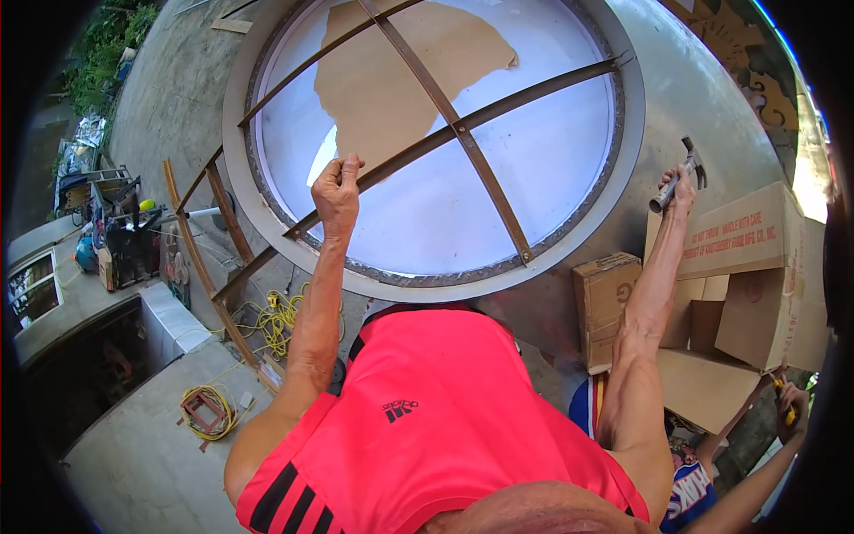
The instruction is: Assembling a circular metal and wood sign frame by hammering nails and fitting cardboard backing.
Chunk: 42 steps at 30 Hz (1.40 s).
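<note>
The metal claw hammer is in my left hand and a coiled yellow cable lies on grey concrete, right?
Not quite: the head view shows the metal claw hammer in your right hand. The coiled yellow cable does lie on grey concrete.

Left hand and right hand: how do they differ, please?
The right hand grips a hammer; the left hand shows no tool. The left hand overlaps the round frame in view; the right hand is out beyond its right edge. Both hands are bare and curled.
</note>
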Available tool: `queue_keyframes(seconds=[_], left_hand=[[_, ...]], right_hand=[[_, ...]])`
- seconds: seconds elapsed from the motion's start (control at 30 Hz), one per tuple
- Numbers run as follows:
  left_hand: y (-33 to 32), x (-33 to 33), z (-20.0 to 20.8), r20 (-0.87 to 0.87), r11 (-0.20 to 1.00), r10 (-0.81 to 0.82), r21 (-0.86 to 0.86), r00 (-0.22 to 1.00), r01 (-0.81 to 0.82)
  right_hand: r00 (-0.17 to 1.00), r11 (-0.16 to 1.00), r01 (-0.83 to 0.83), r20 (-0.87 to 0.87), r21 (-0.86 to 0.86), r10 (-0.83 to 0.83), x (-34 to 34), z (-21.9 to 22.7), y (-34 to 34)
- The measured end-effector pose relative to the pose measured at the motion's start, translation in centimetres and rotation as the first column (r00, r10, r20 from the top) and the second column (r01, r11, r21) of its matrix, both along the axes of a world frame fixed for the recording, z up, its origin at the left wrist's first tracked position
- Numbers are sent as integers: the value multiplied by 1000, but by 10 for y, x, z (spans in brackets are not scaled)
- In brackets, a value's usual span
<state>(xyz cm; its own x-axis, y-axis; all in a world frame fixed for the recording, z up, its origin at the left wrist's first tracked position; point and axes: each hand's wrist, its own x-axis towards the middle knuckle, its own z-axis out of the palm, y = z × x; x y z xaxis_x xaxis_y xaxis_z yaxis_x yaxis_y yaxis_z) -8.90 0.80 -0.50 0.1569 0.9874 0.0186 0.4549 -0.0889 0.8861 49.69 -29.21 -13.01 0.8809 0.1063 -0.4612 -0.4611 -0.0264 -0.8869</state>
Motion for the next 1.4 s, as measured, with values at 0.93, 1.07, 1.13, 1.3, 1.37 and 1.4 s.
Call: queue_keyframes(seconds=[0.93, 1.07, 1.13, 1.3, 1.37, 1.4], left_hand=[[-172, -72, -32, -508, 883, 45, 422, 860, 203], [-172, -72, -33, -514, 886, 50, 418, 856, 199], [-173, -72, -33, -519, 885, 46, 417, 854, 206], [-172, -73, -35, -505, 886, 16, 407, 863, 222], [-172, -73, -35, -516, 885, 16, 407, 856, 228], [-171, -73, -36, -514, 887, 18, 404, 858, 224]], right_hand=[[839, 744, -542, -309, -390, 448, -2, -37, 19], [871, 772, -491, -261, -403, 417, -2, -43, 18], [857, 780, -512, -280, -361, 433, -2, -45, 20], [882, 793, -465, -286, -393, 375, -2, -45, 20], [886, 812, -452, -290, -369, 362, -1, -46, 16], [891, 827, -438, -288, -351, 350, 0, -47, 15]])
